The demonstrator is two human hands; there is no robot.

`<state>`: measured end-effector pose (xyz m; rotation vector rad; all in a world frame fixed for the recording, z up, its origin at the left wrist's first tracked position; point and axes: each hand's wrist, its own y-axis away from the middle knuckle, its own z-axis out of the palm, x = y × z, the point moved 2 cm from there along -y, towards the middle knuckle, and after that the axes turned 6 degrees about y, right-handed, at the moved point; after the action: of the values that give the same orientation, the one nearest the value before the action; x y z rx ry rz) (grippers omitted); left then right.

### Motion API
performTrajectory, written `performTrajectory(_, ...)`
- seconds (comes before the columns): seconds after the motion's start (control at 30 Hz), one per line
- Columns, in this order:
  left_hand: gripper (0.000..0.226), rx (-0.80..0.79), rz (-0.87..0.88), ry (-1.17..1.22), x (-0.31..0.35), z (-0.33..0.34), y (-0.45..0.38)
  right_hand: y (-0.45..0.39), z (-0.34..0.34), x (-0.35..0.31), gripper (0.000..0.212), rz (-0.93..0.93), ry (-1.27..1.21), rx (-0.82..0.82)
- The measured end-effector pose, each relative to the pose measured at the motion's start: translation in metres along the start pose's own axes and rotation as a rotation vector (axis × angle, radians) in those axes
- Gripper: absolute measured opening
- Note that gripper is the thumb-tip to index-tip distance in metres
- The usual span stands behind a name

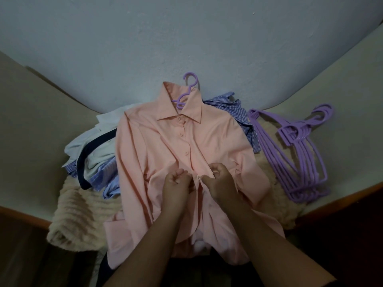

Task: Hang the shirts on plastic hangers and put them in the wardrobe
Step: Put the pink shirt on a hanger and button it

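Fingers of both hands pinch the front placket of the peach shirt on either side of a small white button: the left hand grips the fabric edge to the left of it, the right hand grips the edge to the right, both curled tight on the cloth. Three buttons above this one are already fastened up to the collar. The shirt lies face up over a purple hanger, whose hook sticks out past the collar towards the wall. Its hem hangs over the near edge of the bed. Under the shirt, a pile of other shirts, white, navy and blue checked, shows to the left and behind the right shoulder. A cream fluffy blanket lies beneath them. Near the bed's right edge rests a stack of purple hangers, well apart from the hands.
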<state>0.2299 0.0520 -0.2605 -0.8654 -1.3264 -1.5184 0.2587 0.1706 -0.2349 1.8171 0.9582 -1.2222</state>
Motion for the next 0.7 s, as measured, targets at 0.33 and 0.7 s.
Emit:
performTrajectory(0.33,0.028,-0.059,-0.038,0.083,-0.001,0.002,0.000,-0.006,0.002,0.008,0.034,-0.084,0.022,0.008)
performTrajectory(0.7,0.026,-0.069,-0.086,0.056,-0.002,0.000,-0.002,-0.011,0.003,0.013,0.032,-0.049,0.004,-0.002)
